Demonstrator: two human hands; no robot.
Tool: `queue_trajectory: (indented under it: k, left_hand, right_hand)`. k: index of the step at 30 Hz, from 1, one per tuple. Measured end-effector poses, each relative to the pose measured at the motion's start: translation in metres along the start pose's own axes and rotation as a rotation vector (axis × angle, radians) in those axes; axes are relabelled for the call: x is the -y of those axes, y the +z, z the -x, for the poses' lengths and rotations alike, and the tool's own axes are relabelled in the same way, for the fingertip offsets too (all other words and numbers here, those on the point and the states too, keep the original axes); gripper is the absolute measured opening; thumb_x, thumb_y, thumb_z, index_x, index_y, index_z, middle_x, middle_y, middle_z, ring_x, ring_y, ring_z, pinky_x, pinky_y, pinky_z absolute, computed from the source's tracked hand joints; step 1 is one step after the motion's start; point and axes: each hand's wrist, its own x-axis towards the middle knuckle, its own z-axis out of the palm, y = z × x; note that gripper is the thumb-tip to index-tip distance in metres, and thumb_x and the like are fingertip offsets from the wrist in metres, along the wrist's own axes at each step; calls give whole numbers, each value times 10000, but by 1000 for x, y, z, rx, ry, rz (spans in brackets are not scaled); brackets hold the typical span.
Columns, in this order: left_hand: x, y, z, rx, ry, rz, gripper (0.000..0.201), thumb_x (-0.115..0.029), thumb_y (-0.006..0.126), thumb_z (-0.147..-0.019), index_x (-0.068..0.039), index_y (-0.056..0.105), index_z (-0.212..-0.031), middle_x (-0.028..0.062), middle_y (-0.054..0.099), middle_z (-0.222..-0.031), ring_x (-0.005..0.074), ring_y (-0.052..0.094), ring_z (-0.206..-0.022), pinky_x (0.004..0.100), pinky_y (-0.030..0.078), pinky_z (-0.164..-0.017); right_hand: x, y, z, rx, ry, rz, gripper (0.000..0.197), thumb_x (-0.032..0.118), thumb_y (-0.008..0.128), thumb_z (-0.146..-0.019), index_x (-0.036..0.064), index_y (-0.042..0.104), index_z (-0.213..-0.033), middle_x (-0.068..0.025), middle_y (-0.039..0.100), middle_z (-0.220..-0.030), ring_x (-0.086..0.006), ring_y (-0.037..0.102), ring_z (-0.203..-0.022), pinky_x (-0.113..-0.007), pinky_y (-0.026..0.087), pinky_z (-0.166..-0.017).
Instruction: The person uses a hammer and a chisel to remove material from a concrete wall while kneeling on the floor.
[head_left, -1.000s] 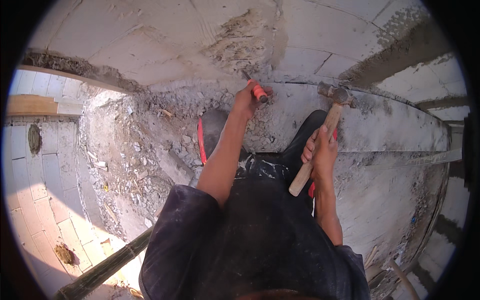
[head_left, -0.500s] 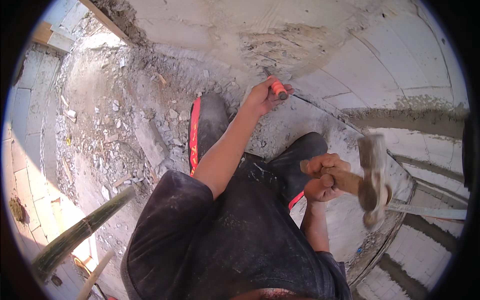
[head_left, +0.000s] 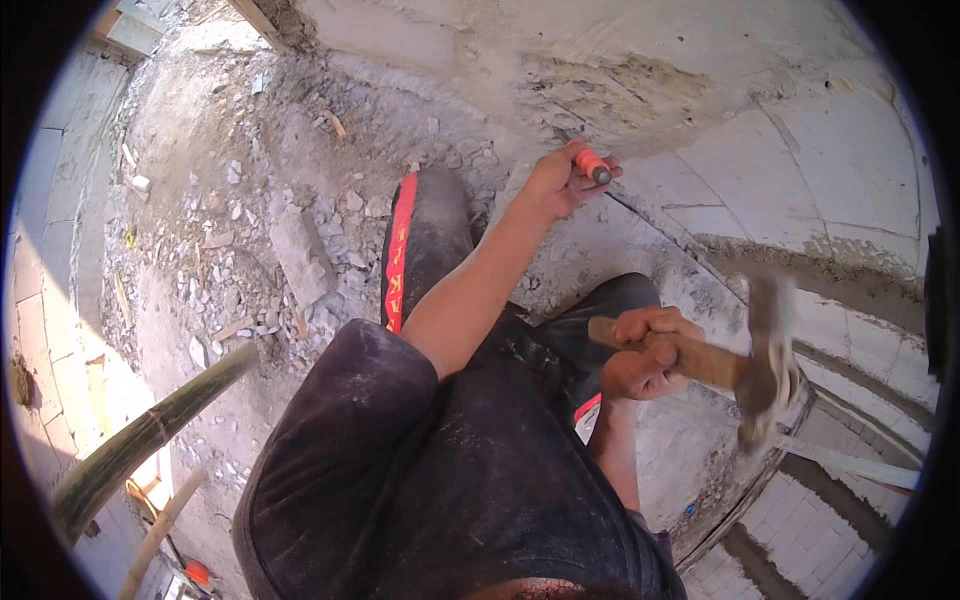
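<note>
Head view, left hand: fist wrapped tight round an orange-handled chisel, tip hidden, probably set against the rough chipped patch of the plastered wall.
Head view, right hand: clenched on the wooden shaft of a hammer, head blurred, drawn back well apart from the chisel.
Underfoot: rubble beside black boots; bamboo pole at lower left.
Risk: glancing blow onto knuckles if off line; flying chips; loose footing on debris.
</note>
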Motion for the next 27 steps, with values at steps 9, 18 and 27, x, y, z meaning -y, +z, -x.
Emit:
queue_trajectory:
  k: [9,18,27]
  left_hand:
    - [17,-10,-25,-8,1,53,252,-332,373,-1033,-133,428,-1177,192,670,-1126,331,655,-1069,498,338,-1076]
    - [11,3,-26,-29,-20,55,271,-332,369,-1032,-144,412,-1221,201,666,-1141,325,655,-1066,506,335,-1072]
    - [0,7,-13,-67,-24,24,336,-341,351,-1049,-72,383,-1249,211,633,-1203,346,627,-1122,490,329,-1099]
  right_hand:
    - [-45,-26,15,193,541,498,309,242,533,-980,36,527,-749,-21,493,-591,-147,471,-472,-269,406,-453]
    - [-89,-37,15,93,-157,433,310,263,540,-981,39,503,-770,-45,493,-591,-140,482,-486,-266,399,-456]
    - [-10,-6,-16,-44,-26,-24,462,356,448,-1012,21,481,-695,-59,515,-613,-161,474,-495,-282,397,-455]
